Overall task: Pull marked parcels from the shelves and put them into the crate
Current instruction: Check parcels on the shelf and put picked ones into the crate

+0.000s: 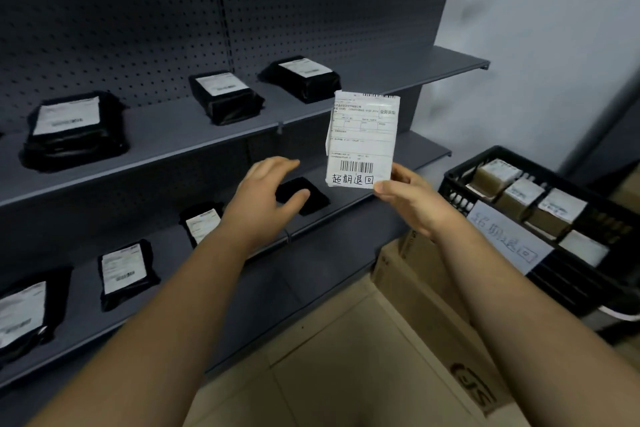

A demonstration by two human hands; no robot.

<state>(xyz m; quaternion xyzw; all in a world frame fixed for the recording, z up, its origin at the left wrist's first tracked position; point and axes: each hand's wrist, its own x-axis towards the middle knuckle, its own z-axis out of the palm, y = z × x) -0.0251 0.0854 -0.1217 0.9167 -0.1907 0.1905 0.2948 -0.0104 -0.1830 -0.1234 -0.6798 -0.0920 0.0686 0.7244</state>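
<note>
My right hand (405, 199) pinches the lower right corner of a white shipping label (363, 139) and holds it upright in front of the shelves; handwritten characters run under its barcode. My left hand (266, 198) hovers with spread, relaxed fingers just over a small black parcel (304, 198) that shows no label, on the lower shelf (311, 229). Several black parcels with white labels lie on both shelves, such as one on the upper shelf (225, 95). The black crate (540, 218) stands to the right with several tan labelled parcels inside and a handwritten sign (505, 239) on its front.
A cardboard box (433, 291) sits under the crate beside the shelf end. The pegboard back panel (138, 21) rises behind the shelves. A pale wall (554, 28) is at the right, and a tiled floor (329, 357) lies below.
</note>
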